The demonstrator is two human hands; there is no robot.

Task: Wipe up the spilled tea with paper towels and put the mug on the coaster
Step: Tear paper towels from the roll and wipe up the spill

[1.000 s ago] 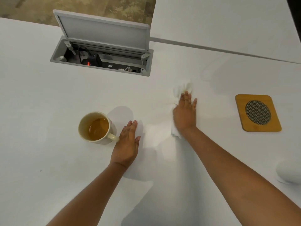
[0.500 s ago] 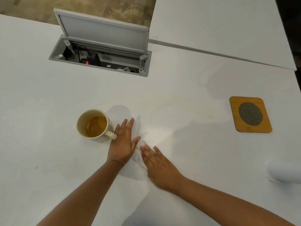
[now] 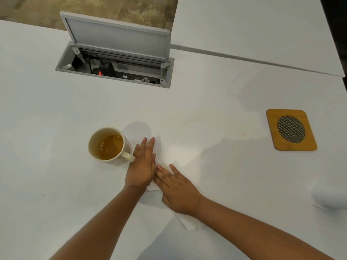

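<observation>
A cream mug [image 3: 108,146] with tea in it stands on the white table [image 3: 47,128], handle pointing right. My left hand [image 3: 142,164] lies flat on the table just right of the handle, fingers straight. My right hand [image 3: 176,190] presses flat on a white paper towel [image 3: 187,222], whose crumpled ends show beside the palm and behind the wrist. Its fingertips touch the left hand. A square bamboo coaster [image 3: 291,130] with a round mesh centre lies far to the right, with nothing on it.
An open grey cable box [image 3: 114,66] with a raised lid sits in the table at the back. A white paper towel roll [image 3: 330,197] lies at the right edge. A second white table [image 3: 253,25] adjoins at the back right.
My right hand swept the paper towel from the table's middle back toward me and leftward, ending against my left hand. The left hand and the mug stayed in place.
</observation>
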